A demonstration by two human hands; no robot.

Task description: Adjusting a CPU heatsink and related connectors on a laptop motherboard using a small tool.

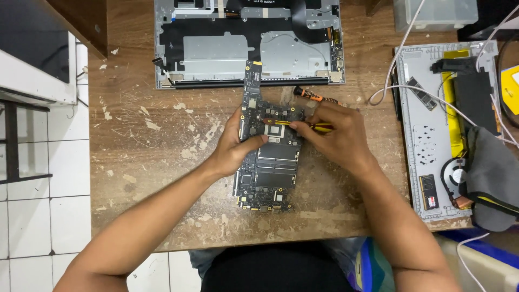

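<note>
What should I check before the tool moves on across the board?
1. Left hand grips board at its left edge: ok.
2. Right hand holds yellow tool: ok.
3. Tool tip lies at the chip: ok.
4. Tip touching the chip: cannot tell.
5. Screwdriver lies clear of board: ok.
6. Open laptop case clear of board top: not ok, they overlap.

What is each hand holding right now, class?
Left hand: fingers closed on the circuit board.
Right hand: fingers closed on a yellow tool.
</note>
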